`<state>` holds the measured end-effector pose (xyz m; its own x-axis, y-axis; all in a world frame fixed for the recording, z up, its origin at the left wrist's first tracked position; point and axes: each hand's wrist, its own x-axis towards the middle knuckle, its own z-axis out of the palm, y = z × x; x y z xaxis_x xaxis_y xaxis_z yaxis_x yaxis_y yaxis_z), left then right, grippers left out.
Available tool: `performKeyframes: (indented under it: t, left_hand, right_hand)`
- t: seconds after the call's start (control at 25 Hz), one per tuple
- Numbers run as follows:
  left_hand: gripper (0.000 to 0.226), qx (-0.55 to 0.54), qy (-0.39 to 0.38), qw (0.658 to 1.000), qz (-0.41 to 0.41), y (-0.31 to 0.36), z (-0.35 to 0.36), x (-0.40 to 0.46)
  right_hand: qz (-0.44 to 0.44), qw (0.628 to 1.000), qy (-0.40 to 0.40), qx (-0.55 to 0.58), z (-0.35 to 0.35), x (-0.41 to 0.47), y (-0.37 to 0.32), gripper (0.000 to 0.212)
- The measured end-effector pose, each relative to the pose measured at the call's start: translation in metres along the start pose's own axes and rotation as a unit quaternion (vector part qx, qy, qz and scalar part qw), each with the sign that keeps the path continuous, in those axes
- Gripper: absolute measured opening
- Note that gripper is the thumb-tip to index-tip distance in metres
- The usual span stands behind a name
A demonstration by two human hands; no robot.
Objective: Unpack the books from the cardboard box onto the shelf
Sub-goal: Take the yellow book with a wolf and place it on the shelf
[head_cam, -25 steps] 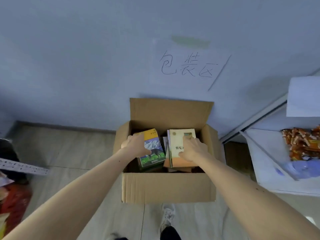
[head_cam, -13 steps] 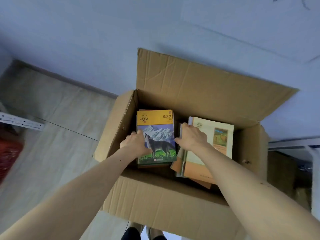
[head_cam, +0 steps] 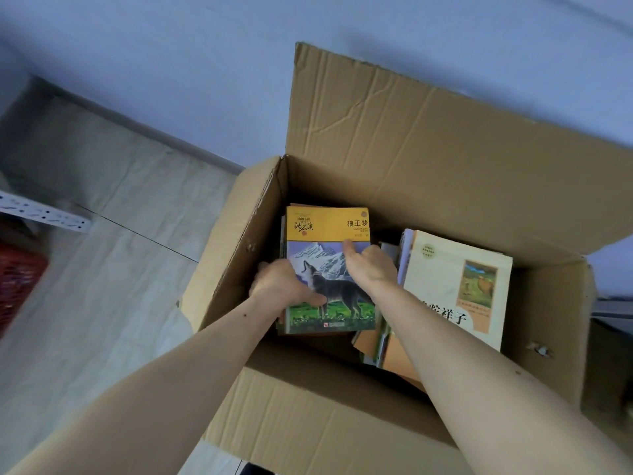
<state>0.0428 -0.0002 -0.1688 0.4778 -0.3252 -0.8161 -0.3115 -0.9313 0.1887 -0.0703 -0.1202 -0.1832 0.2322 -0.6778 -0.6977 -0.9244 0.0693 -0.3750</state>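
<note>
head view, both hands (head_cam: 329, 279) clamped on wolf book (head_cam: 325, 231), fingers hidden, box (head_cam: 394, 159)

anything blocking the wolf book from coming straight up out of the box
Nothing visible does. The left hand and right hand already grip the wolf book, which tops its stack, and the cardboard box is open above it. The shelf isn't in view.
</note>
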Motion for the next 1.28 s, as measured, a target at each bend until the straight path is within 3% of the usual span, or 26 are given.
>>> performKeyframes:
  t: [0.16,0.36,0.56,0.68,0.84,0.96,1.2,1.28]
  left_hand:
    - [0.117,-0.167,-0.003,0.985,-0.037,0.003,0.002,-0.011]
    - [0.102,-0.254,-0.017,0.967,-0.008,0.004,-0.017,-0.045]
    - [0.09,-0.298,-0.033,0.952,0.066,0.001,-0.067,-0.111]
    - [0.074,-0.352,-0.009,0.927,0.129,-0.007,-0.108,-0.165]
    - [0.085,-0.413,0.053,0.895,0.161,-0.033,-0.173,-0.249]
    - [0.09,-0.443,0.105,0.875,0.162,-0.072,-0.224,-0.311]
    - [0.099,-0.467,0.242,0.834,0.169,-0.205,-0.3,-0.444]
    - [0.087,-0.476,0.283,0.814,0.178,-0.268,-0.317,-0.491]
  right_hand:
    - [0.066,0.994,-0.001,0.084,-0.004,-0.001,0.0,0.064]
    - [0.099,0.985,0.014,0.138,-0.022,-0.029,-0.006,0.104]
    - [0.083,0.956,0.004,0.28,-0.079,-0.091,-0.041,0.13]
    - [-0.009,0.949,-0.011,0.314,-0.118,-0.145,-0.081,0.114]
    - [-0.145,0.944,-0.036,0.295,-0.153,-0.228,-0.161,0.124]
    - [-0.224,0.929,-0.063,0.288,-0.159,-0.298,-0.227,0.097]
    - [-0.356,0.893,-0.128,0.245,-0.103,-0.453,-0.349,0.075]
    - [-0.402,0.874,-0.153,0.227,-0.065,-0.519,-0.387,0.063]
